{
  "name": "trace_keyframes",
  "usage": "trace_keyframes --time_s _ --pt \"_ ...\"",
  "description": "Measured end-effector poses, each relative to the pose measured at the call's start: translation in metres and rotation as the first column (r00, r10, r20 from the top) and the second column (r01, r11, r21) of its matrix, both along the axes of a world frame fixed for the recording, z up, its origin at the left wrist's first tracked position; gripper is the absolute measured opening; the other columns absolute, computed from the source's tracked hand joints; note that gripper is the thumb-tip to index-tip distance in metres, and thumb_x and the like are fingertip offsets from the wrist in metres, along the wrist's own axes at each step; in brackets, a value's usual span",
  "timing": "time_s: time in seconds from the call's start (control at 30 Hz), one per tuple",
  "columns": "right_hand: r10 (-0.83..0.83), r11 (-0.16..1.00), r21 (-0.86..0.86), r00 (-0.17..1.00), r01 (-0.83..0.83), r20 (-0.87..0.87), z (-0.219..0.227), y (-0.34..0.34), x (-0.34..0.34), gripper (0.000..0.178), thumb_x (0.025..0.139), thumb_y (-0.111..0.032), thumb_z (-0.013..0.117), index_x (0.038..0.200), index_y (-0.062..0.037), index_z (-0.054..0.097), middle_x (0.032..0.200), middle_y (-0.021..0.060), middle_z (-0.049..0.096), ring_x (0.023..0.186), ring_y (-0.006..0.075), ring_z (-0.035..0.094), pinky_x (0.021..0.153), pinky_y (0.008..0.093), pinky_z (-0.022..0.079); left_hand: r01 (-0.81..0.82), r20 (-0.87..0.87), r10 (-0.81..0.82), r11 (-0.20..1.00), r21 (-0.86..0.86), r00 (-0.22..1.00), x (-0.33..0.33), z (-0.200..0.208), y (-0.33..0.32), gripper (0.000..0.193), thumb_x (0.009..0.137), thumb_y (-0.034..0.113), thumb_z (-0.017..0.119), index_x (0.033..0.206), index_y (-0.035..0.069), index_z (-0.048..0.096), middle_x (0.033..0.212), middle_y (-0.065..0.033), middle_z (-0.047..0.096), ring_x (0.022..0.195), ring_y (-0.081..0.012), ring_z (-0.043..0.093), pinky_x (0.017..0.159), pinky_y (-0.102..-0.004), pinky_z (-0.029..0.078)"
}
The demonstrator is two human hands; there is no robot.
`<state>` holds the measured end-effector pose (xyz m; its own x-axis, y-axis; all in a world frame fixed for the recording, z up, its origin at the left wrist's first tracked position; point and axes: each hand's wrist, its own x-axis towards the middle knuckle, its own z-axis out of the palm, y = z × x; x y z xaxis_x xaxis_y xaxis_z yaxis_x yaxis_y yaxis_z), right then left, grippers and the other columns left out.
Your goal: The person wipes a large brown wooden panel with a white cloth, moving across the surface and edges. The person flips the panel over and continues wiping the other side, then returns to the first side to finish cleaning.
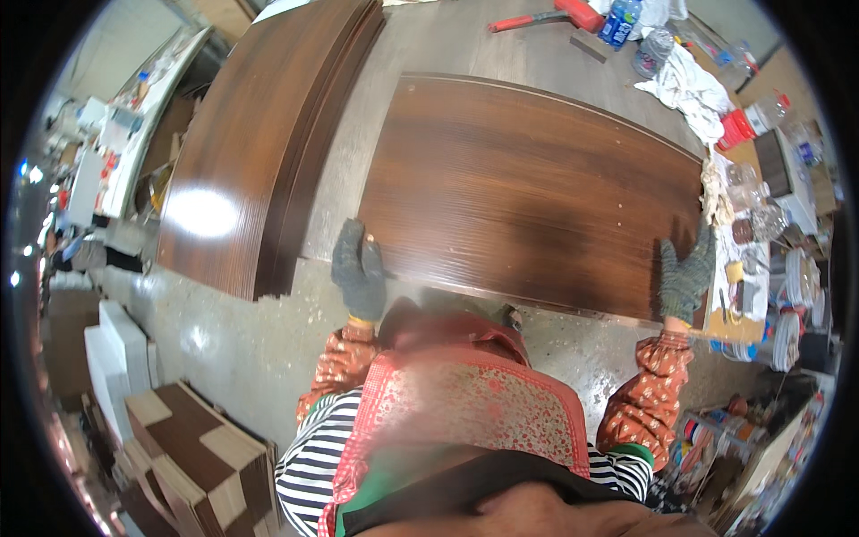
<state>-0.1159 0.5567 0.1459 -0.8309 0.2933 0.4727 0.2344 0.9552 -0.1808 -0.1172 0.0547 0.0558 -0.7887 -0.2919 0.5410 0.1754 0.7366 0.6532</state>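
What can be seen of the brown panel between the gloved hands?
The brown panel is flat, roughly rectangular, with dark wood-like grain and pale specks. It lies on the grey table, right of the stacked boards. The left hand seems to touch its near left corner, the right hand its near right corner.

Smooth, wood-grained finish is observed on panel [528, 197] and stacked boards [242, 134], the latter glossy; matt, rough knit cloth is noted on gloves [362, 279].
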Motion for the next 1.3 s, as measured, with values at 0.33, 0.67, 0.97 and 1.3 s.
trace_keyframes --time_s 0.33,0.67,0.97,1.3 --pt "-0.031 0.999 0.046 0.982 0.022 0.185 -0.055 0.141 -0.107 0.063 0.092 -0.041 0.064 0.145 -0.0108 0.047 0.145 0.0191 0.049 0.137 0.0379 0.042 0.115 0.0456 0.032 -0.161 0.100 0.133 0.914 0.374 0.986 -0.004 -0.003 0.015 0.033 0.099 0.008 0.057 0.130 -0.003 0.057 0.129 -0.0139 0.061 0.121 -0.0218 0.057 0.105 -0.0332 0.045" --pt "0.088 0.924 -0.362 0.990 -0.124 -0.113 -0.055 0.218 -0.148 0.047 0.097 -0.035 0.057 0.133 -0.0055 0.059 0.129 0.0177 0.062 0.120 0.0321 0.058 0.103 0.0410 0.044 -0.253 0.099 0.241 0.959 0.126 0.965 -0.004 -0.010 0.011 0.033 0.097 0.014 0.060 0.126 -0.003 0.061 0.127 -0.0132 0.064 0.120 -0.0234 0.058 0.107 -0.0346 0.043" --pt "0.349 0.604 -0.620 0.866 -0.501 -0.359 0.057 0.157 -0.061 0.038 0.100 -0.013 0.055 0.134 0.0025 0.056 0.137 0.0140 0.058 0.127 0.0227 0.053 0.111 0.0365 0.037 -0.253 0.181 0.207 0.924 0.288 0.962 -0.006 -0.009 0.015 0.034 0.097 0.012 0.061 0.128 -0.003 0.060 0.129 -0.0126 0.063 0.121 -0.0215 0.057 0.107 -0.0327 0.042" --pt "0.508 0.854 -0.105 0.775 -0.510 0.376 -0.017 0.058 -0.078 0.066 0.084 -0.030 0.073 0.139 -0.0012 0.051 0.144 0.0183 0.047 0.133 0.0378 0.045 0.115 0.0465 0.031 -0.006 0.517 0.030 0.999 -0.048 0.855 -0.010 0.056 0.003 0.033 0.097 0.013 0.062 0.127 0.001 0.063 0.125 -0.0133 0.067 0.117 -0.0216 0.063 0.102 -0.0319 0.047"
